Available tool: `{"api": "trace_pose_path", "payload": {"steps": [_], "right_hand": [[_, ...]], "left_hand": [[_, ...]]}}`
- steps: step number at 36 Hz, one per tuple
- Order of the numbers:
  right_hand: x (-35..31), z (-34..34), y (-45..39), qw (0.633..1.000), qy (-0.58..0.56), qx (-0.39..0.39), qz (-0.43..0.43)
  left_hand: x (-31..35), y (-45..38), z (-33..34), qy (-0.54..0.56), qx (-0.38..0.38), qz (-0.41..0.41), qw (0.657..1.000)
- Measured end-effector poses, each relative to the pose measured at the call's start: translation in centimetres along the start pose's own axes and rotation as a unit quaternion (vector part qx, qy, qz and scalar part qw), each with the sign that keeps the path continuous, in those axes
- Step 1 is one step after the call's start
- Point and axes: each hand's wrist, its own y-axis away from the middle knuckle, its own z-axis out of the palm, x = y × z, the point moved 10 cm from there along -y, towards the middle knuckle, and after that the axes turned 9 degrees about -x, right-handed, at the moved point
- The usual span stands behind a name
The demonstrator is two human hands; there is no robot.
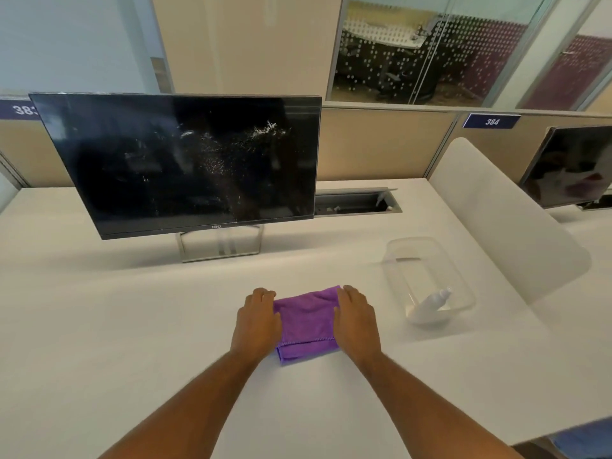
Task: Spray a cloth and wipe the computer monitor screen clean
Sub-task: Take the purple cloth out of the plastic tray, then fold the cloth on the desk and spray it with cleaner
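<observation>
A folded purple cloth (306, 323) lies flat on the white desk (132, 326) in front of me. My left hand (258, 318) rests palm down on its left edge, and my right hand (356, 318) rests palm down on its right edge. Neither hand closes around the cloth. Behind it stands a black Dell monitor (185, 164), switched off, with white specks and smears across the middle and right of its screen. A white spray bottle (430, 304) lies on its side inside a clear plastic tub (410, 248) to the right of the cloth.
A translucent divider panel (506, 223) rises at the desk's right side, with a second monitor (573, 167) beyond it. An open cable tray (354, 203) sits behind the monitor's right end. Beige partitions and a glass wall close off the back.
</observation>
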Motion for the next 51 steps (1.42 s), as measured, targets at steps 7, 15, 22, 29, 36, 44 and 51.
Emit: {"api": "trace_pose_path", "payload": {"steps": [7, 15, 22, 29, 36, 44, 51], "right_hand": [[-0.7, 5.2, 1.8, 0.988, 0.083, -0.12, -0.047], [1.7, 3.3, 2.5, 0.996, 0.034, -0.082, -0.001], [8.7, -7.3, 5.9, 0.93, -0.133, 0.288, 0.187], [16.2, -11.6, 7.7, 0.84, -0.203, 0.37, 0.341], [17.9, -11.9, 5.0, 0.897, -0.176, 0.261, 0.311], [18.2, -12.1, 4.3, 0.912, -0.149, 0.26, 0.281], [12.5, -16.0, 2.9, 0.903, -0.212, 0.335, 0.168]], "left_hand": [[2.3, 1.6, 5.3, -0.176, -0.107, 0.1, 0.973], [1.4, 2.4, 7.3, -0.188, -0.18, 0.072, 0.963], [1.7, 2.3, 7.2, -0.181, -0.192, 0.065, 0.962], [1.9, 2.3, 7.2, -0.181, -0.196, 0.061, 0.962], [1.8, 2.1, 7.2, -0.186, -0.198, 0.057, 0.961], [1.6, 2.0, 7.0, -0.18, -0.192, 0.053, 0.963], [1.7, 2.0, 6.8, -0.156, -0.187, 0.049, 0.969]]}}
